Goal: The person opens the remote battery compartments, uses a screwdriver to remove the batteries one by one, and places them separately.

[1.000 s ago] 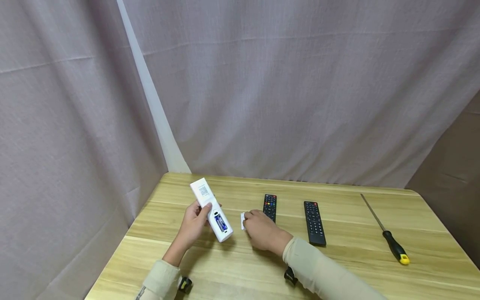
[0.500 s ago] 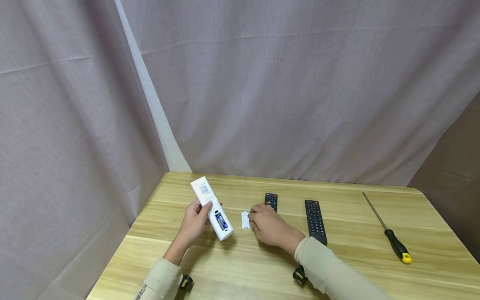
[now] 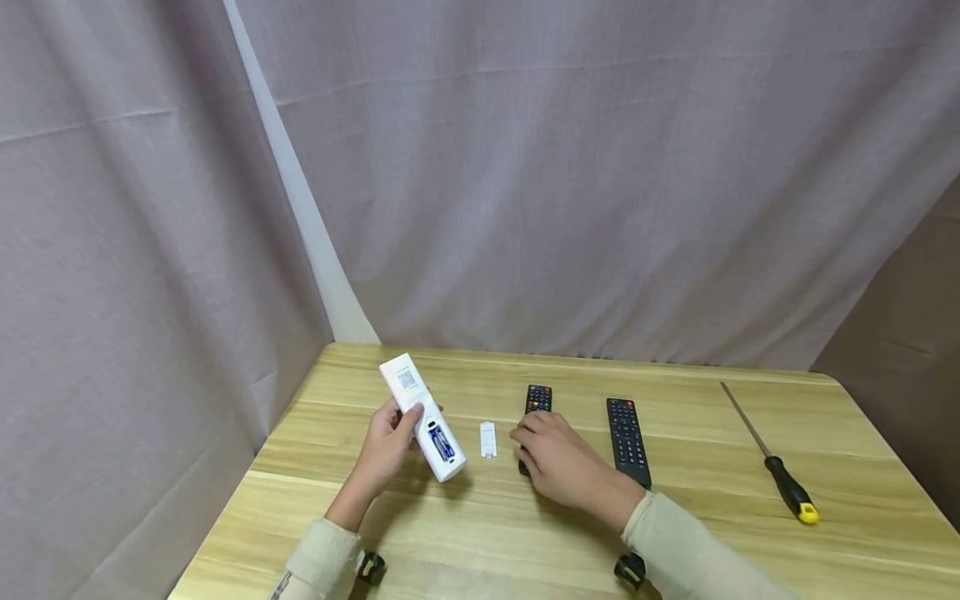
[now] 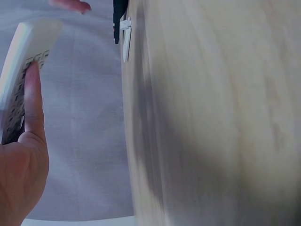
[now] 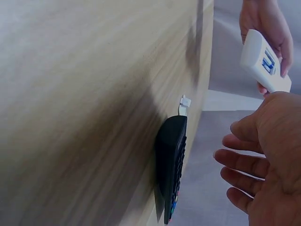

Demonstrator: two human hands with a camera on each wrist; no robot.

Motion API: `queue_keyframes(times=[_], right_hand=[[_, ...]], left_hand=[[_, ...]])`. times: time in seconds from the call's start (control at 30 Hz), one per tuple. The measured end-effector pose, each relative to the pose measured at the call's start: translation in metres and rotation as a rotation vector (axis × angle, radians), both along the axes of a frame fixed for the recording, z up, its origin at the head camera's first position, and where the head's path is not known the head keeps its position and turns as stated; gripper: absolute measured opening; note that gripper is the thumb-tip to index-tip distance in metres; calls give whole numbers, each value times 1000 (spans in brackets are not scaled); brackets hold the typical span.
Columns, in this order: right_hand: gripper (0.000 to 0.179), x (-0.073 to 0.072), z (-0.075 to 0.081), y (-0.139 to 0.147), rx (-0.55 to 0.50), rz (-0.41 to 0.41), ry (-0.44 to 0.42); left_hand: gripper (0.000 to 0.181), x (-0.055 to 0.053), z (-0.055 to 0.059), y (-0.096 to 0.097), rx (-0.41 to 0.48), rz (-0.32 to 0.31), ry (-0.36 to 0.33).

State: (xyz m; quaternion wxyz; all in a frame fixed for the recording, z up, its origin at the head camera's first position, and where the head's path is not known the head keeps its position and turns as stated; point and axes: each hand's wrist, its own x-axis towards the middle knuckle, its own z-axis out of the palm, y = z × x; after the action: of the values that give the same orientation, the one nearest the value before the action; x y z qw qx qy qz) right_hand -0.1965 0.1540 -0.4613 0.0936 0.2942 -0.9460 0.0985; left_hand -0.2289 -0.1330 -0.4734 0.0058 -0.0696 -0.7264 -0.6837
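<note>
My left hand (image 3: 384, 442) holds a white remote control (image 3: 422, 417) above the table, its back turned up and its battery compartment uncovered. Blue batteries (image 3: 441, 442) lie inside that compartment. On the wood between the hands is a small white battery cover (image 3: 488, 439). My right hand (image 3: 558, 458) hovers over a black remote with coloured buttons (image 3: 538, 398), partly hiding it. In the right wrist view, the fingers (image 5: 244, 165) are loosely bent, hold nothing and stand apart from the black remote (image 5: 170, 155).
A second black remote (image 3: 628, 442) lies right of my right hand. Farther right rests a screwdriver (image 3: 787, 490) with a black and yellow handle. The wooden table (image 3: 480, 542) is bordered by grey curtains (image 3: 562, 208) at the back and left.
My right hand has let go of the white battery cover and moved right, over the black remote. The left hand and white remote have stayed almost still.
</note>
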Motion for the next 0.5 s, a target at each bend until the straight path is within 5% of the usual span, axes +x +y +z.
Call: queue_keyframes(times=[0.23,0.5], right_hand=[[26,12,8,30,-17,-64,25],[23,23,9,99,-62,-178,81]], left_hand=[[32,1,2,3,-2,-11,9],[32,2,2,5,2,-20,20]])
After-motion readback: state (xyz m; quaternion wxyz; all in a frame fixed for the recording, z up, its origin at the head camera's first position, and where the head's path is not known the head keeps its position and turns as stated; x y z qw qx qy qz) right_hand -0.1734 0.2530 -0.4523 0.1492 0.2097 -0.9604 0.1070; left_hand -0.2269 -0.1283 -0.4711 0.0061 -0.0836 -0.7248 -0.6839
